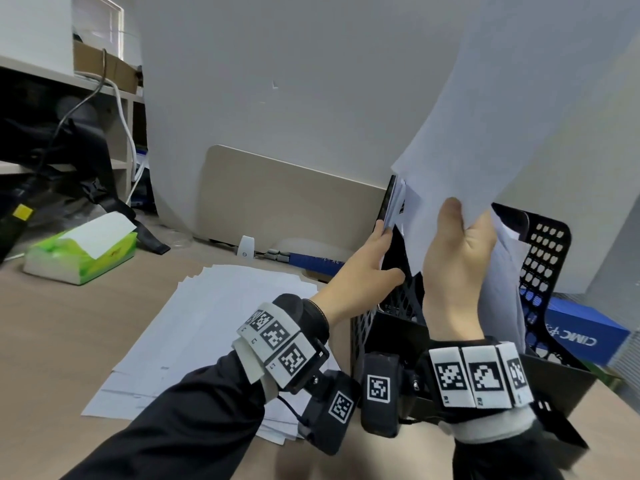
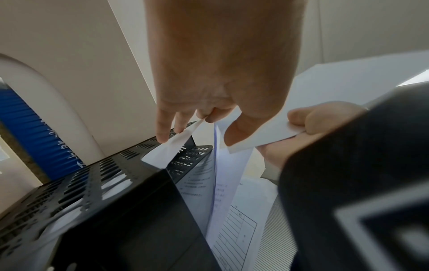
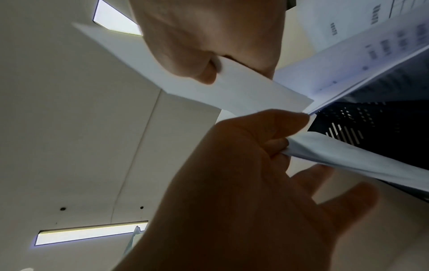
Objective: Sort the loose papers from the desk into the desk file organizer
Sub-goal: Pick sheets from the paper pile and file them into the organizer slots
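Head view: my right hand [image 1: 453,271] pinches 1 sheet [image 1: 519,126] above the black organizer [image 1: 540,271]; my left hand [image 1: 367,268] grips a divider edge with filed pages. Loose papers [image 1: 207,334] lie on the desk [image 1: 52,341].
Left wrist view: fingers [image 2: 162,126] curled on filed pages [image 2: 220,192]; I'd hold the slot open.
Right wrist view: thumb and fingers closed on the sheet; lower it straight, edge first.

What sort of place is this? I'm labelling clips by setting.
Probably an office desk: a black mesh file organizer, loose printed papers spread on the desktop, a beige desk divider panel behind.
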Action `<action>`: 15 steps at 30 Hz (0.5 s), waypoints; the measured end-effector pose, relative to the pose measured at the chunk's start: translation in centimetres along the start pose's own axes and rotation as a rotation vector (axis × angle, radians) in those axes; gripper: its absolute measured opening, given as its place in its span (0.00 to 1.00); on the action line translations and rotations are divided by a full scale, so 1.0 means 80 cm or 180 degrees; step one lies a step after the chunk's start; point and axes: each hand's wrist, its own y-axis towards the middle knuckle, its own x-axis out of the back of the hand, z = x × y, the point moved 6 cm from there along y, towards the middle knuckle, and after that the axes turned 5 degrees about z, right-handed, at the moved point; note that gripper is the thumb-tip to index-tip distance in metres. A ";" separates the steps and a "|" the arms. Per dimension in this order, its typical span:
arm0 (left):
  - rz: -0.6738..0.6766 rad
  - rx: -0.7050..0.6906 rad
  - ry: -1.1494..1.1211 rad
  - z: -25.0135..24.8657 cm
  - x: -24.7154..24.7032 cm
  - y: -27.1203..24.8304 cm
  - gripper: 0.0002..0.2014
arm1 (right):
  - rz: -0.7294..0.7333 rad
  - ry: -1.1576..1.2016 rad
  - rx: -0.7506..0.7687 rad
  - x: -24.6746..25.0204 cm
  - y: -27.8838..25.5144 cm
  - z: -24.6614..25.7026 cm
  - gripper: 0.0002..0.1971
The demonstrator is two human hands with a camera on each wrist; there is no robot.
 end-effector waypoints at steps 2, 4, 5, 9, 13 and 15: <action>-0.0003 -0.0018 -0.0109 0.001 0.000 0.000 0.35 | 0.0226 -0.0054 -0.0097 -0.008 -0.001 -0.003 0.18; -0.0013 0.0012 -0.0186 0.004 -0.001 0.002 0.34 | 0.0406 -0.0055 -0.0211 -0.013 -0.003 -0.007 0.19; -0.0022 0.0022 -0.0215 0.006 0.000 0.004 0.35 | 0.0508 -0.0067 -0.0265 -0.016 -0.003 -0.011 0.19; -0.0093 -0.0183 -0.0335 0.005 0.001 0.005 0.33 | 0.0789 -0.0204 -0.0511 -0.024 -0.004 -0.024 0.21; -0.0248 -0.0349 -0.0397 -0.007 0.005 0.001 0.22 | 0.0952 -0.0368 -0.0705 -0.030 -0.010 -0.037 0.19; -0.0330 -0.0301 -0.0347 -0.010 0.006 -0.001 0.16 | 0.1133 -0.0438 -0.0788 -0.031 -0.009 -0.040 0.16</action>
